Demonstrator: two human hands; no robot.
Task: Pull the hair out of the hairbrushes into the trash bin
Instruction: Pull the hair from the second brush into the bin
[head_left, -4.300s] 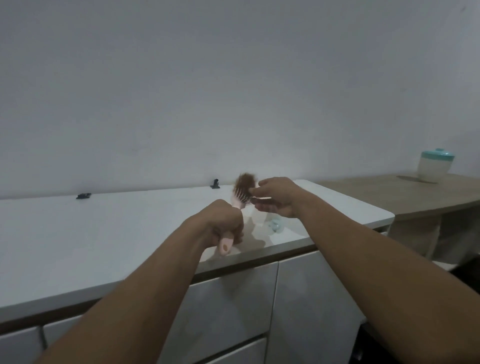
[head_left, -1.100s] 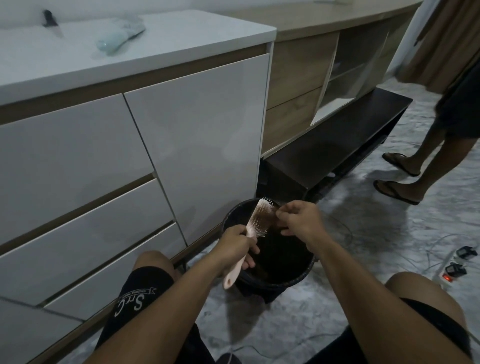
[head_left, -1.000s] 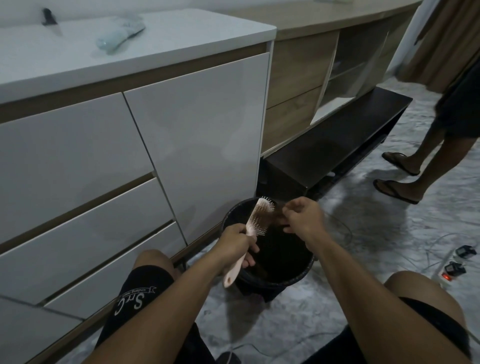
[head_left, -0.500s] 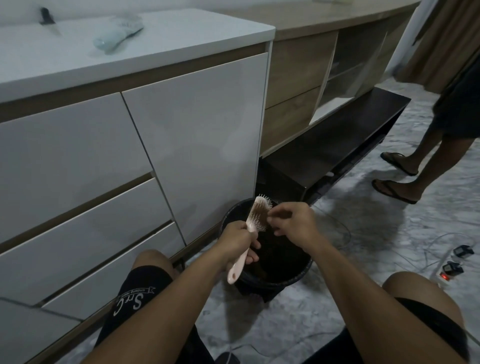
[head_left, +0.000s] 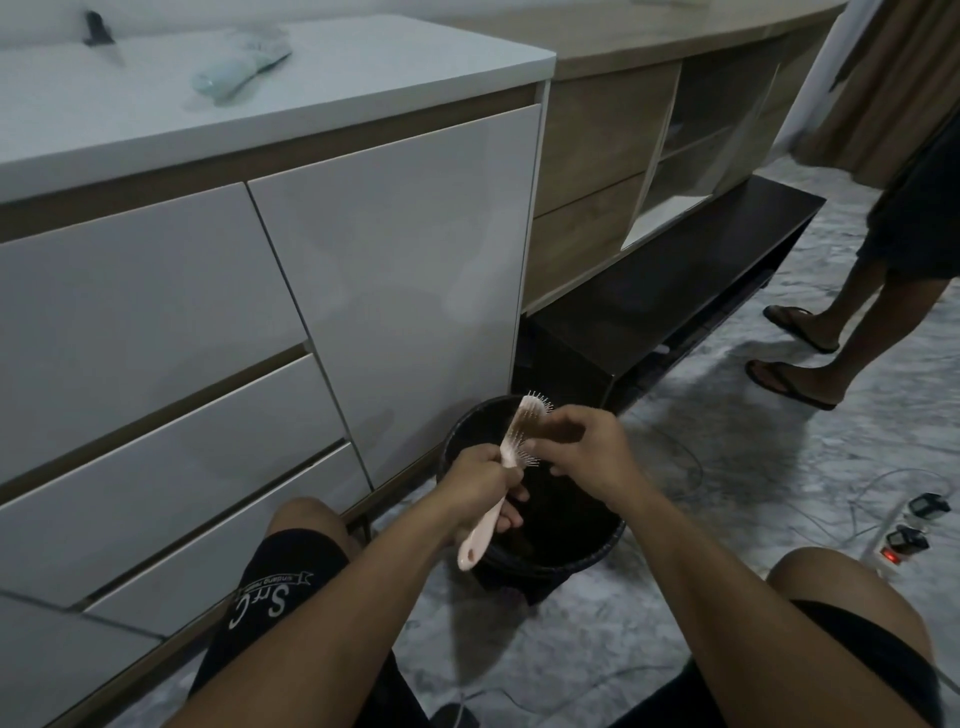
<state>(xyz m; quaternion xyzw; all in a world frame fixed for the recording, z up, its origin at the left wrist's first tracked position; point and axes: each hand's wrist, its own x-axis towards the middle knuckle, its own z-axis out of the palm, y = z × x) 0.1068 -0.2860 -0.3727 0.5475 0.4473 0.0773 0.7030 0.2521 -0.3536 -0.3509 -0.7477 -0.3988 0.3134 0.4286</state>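
- The person crouches, knees bare below dark shorts (head_left: 270, 597), both forearms reaching forward over the floor.
- The left hand (head_left: 480, 491) is wrapped round the handle of a pink hairbrush (head_left: 511, 457), which stands tilted, handle end low and toward the person, head up and away, bristles facing right.
- The right hand (head_left: 582, 452) sits just right of the brush head, fingers curled, fingertips pinching at the bristles; a brown tuft of hair (head_left: 553, 434) shows between fingers and brush.
- Both hands and the brush hang directly above a black trash bin (head_left: 597, 545) standing on the marble floor against the white cabinet (head_left: 405, 270).
- A power strip (head_left: 893, 551) with a red light lies on the floor to the right.
- Farther off, a second person's legs in sandals (head_left: 789, 382) stand near a dark low bench (head_left: 675, 306).
- On the white countertop lies a pale green hairbrush (head_left: 239, 65), well apart from both hands.
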